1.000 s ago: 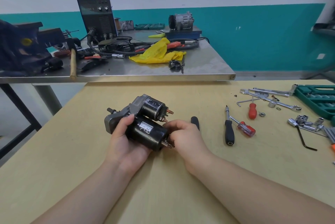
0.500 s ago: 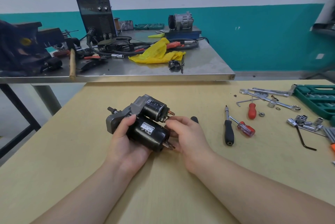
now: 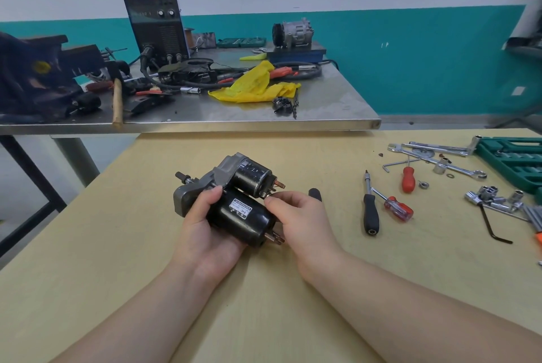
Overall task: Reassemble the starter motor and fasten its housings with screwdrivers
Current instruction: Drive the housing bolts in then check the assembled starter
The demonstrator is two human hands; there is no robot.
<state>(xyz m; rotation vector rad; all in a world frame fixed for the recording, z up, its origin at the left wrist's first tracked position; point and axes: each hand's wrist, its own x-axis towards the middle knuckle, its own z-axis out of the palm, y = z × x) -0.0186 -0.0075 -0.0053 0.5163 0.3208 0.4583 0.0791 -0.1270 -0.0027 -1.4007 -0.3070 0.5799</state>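
Note:
The starter motor (image 3: pixel 234 210), a black cylinder with a grey metal nose and a smaller black solenoid on top, is held just above the wooden table (image 3: pixel 117 245). My left hand (image 3: pixel 205 230) cups it from below, thumb on the grey housing. My right hand (image 3: pixel 302 218) pinches at the small terminal between solenoid and motor body, at the motor's rear end. A black handle tip (image 3: pixel 315 194) pokes out behind my right hand. A black-handled driver (image 3: pixel 370 213) and two red-handled screwdrivers (image 3: pixel 399 208) (image 3: pixel 408 177) lie to the right.
Wrenches (image 3: pixel 440 161), loose sockets (image 3: pixel 489 196), an Allen key (image 3: pixel 492 226) and a green socket case (image 3: pixel 516 160) fill the table's right side. Behind stands a steel bench (image 3: pixel 322 110) with a welder (image 3: pixel 155 25), a yellow rag (image 3: pixel 255 88), a vise (image 3: pixel 35 75) and an alternator (image 3: pixel 293 32).
My right hand has moved up from the motor's lower rear studs to the terminal beside the solenoid. The motor has tilted slightly; my left hand keeps its grip.

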